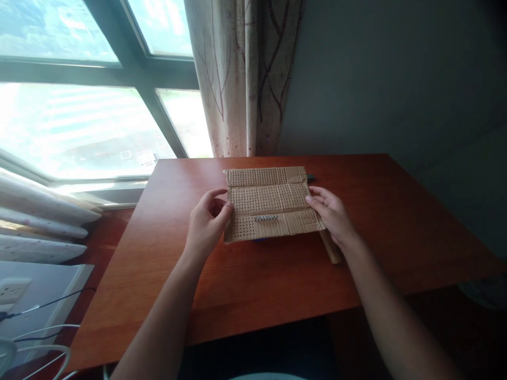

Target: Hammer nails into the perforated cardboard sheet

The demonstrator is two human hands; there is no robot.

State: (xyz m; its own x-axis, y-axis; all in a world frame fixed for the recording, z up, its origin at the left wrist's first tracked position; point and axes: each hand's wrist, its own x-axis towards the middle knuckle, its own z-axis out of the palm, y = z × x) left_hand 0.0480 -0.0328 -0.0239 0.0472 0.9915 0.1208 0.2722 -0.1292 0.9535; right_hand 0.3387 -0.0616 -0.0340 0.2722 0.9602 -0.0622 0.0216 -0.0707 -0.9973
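Note:
A creased sheet of brown cardboard (259, 198), punched with rows of small holes, is held up over the table. A short row of small metal pieces (266, 218), perhaps screws, stands in its near section. My left hand (208, 214) pinches the sheet's left edge between thumb and fingers. On the opposite edge, my right hand (330, 211) grips with the thumb on top and the fingers behind. Beneath the right corner, a wooden handle (330, 248) sticks out toward me; the rest of that tool is hidden. A bit of something blue (260, 239) peeks out under the near edge.
The reddish-brown wooden table (396, 221) fills the middle. A dark object (311, 177) shows behind the cardboard. Curtains (245, 79) and a window (99, 126) lie beyond to the left. Cables (43, 338) and a wall socket (13, 290) are at the lower left.

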